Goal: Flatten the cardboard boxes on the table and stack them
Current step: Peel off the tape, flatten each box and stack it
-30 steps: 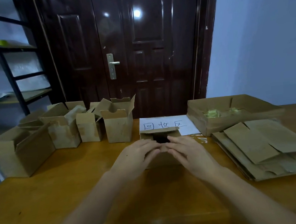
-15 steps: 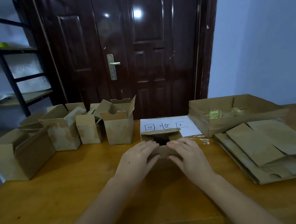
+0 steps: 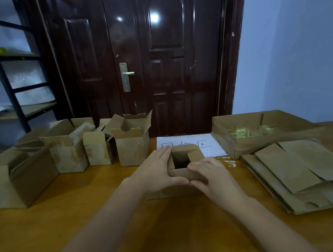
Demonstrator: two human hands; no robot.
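Note:
A small brown cardboard box [image 3: 182, 153] stands at the middle of the wooden table [image 3: 73, 226], its top flaps folded back around a dark square opening. My left hand [image 3: 159, 170] grips its left side, fingers over the top left flap. My right hand [image 3: 212, 177] holds the near flap and right side, thumb against the front. Both thumbs meet at the box's front. A stack of flattened cardboard boxes [image 3: 300, 176] lies to the right. Several open upright boxes [image 3: 131, 143] stand in a row on the left.
A white sheet with handwritten characters [image 3: 208, 144] lies behind the held box. A wide open carton [image 3: 263, 130] with yellowish tape scraps sits at the back right. A large open box [image 3: 18, 176] stands at the far left. A dark door and a metal shelf rise behind the table.
My hands have spread apart from covering the box's top. The flaps are folded outward now, and the dark opening shows wider. The box sits slightly closer to me.

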